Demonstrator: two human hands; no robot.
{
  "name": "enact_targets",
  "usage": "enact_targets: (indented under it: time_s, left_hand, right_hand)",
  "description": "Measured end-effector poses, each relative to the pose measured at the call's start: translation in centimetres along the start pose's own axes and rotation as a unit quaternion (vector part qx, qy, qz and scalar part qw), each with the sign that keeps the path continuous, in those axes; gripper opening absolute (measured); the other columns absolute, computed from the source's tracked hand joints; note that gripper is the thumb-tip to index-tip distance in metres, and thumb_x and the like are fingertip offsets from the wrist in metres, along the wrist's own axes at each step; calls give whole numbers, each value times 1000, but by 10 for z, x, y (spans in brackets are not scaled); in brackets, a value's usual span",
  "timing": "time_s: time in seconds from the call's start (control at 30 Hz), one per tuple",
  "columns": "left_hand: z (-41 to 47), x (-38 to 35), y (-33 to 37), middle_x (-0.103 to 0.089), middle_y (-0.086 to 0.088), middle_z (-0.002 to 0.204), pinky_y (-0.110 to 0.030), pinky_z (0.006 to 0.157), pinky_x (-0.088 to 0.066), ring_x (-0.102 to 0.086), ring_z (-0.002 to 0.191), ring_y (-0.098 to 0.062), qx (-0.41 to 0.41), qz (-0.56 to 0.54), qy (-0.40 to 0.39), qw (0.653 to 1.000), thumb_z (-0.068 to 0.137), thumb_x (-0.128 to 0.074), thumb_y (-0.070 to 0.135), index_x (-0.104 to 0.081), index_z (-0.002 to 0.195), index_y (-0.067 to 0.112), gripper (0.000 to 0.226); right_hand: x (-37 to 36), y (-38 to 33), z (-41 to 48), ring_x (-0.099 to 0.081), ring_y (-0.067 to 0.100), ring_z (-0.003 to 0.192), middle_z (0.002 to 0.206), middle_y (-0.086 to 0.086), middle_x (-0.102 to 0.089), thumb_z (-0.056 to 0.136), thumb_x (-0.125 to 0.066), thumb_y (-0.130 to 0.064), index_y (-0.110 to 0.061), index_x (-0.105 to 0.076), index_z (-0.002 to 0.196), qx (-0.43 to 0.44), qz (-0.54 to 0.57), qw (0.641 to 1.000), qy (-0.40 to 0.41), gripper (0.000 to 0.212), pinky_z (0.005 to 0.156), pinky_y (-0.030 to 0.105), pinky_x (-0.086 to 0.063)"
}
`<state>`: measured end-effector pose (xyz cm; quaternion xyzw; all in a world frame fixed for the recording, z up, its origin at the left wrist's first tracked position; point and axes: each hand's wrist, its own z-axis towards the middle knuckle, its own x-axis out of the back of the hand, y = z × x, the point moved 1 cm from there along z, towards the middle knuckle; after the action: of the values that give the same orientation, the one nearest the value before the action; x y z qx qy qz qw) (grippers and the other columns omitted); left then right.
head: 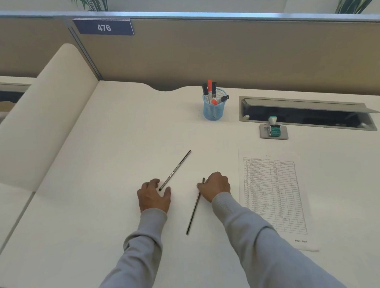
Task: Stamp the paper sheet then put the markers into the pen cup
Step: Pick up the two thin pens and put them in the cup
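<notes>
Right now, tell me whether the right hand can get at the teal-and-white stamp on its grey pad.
Probably yes: the right hand rests on a thin black pen, and only bare desk lies between it and the teal-and-white stamp.

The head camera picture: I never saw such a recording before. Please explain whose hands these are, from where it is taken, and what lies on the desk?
There is no machine. A person wears one camera on the head, looking down at their own hands. The left hand touches the near end of one thin black pen. The right hand is closing on a second pen; neither is lifted. Farther back stand a blue pen cup with markers and a stamp. The printed paper sheet lies right.
</notes>
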<state>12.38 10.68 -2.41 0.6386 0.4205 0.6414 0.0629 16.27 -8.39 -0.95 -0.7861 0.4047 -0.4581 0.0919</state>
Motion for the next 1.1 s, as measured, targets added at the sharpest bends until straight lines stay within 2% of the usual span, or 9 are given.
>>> enact_targets:
  time_s: [0.13,0.27,0.43,0.5,0.57,0.63,0.77,0.93,1.1]
  left_hand:
    - [-1,1,-2,-71,-11,96,-36,91,-50,-66,93,-32,1,-30,-5,1000,82,-74,14,-73,103,10,22]
    - [-3,0,-1,-75,-6,87,-29,88,-51,-70,85,-25,-6,-43,-11,999,82,-73,14,-76,95,12,14]
    - [-8,1,9,-72,4,72,-25,82,-54,-67,68,-12,-6,-92,-4,996,74,-77,14,-77,85,18,12]
    - [-8,2,17,-72,2,72,-24,80,-54,-68,67,-12,-7,-117,5,993,72,-77,12,-76,83,19,13]
    - [-7,5,29,-71,3,72,-12,75,-51,-66,63,-1,-30,-145,23,989,71,-77,10,-76,82,20,15]
    - [-5,8,43,-69,2,73,-2,67,-46,-65,65,1,-82,-176,46,980,71,-78,4,-75,83,17,18]
    - [2,16,73,-70,1,76,-13,69,-55,-67,68,-8,-152,-237,63,957,75,-78,2,-74,90,11,18]
    - [13,21,110,-74,5,79,-14,72,-57,-71,71,-10,-189,-308,65,930,77,-81,8,-73,94,16,21]
    - [23,18,137,-75,14,83,-15,75,-57,-74,74,-7,-233,-315,64,918,78,-84,13,-73,93,20,20]
  right_hand:
    - [6,-2,0,-66,33,86,97,10,-68,77,-67,-32,-9,-68,93,-1,-14,1000,-11,27,74,29,-51]
    - [11,2,-2,-65,31,80,90,7,-68,72,-68,-39,-9,-68,88,8,-22,1000,-17,34,68,28,-49]
    - [19,13,-3,-65,27,63,63,2,-69,70,-68,-33,-8,-66,66,18,82,996,20,25,66,29,-55]
    - [28,17,-1,-72,28,69,66,6,-74,72,-68,-31,-11,-68,70,22,147,988,46,21,72,36,-62]
    - [39,21,2,-74,29,74,69,9,-75,75,-70,-28,-12,-69,74,30,207,975,71,15,75,44,-63]
    - [50,23,6,-75,31,72,71,9,-76,78,-72,-22,-11,-69,76,39,259,960,96,11,70,45,-64]
    - [73,19,11,-76,31,69,72,8,-77,84,-72,-11,-11,-66,85,75,341,927,137,6,64,43,-65]
    - [95,8,15,-76,21,75,81,5,-77,85,-76,-9,-14,-67,94,164,321,914,185,14,75,44,-65]
    - [103,-9,12,-74,6,79,87,-1,-77,84,-78,-6,-11,-76,103,287,249,911,158,19,80,26,-63]
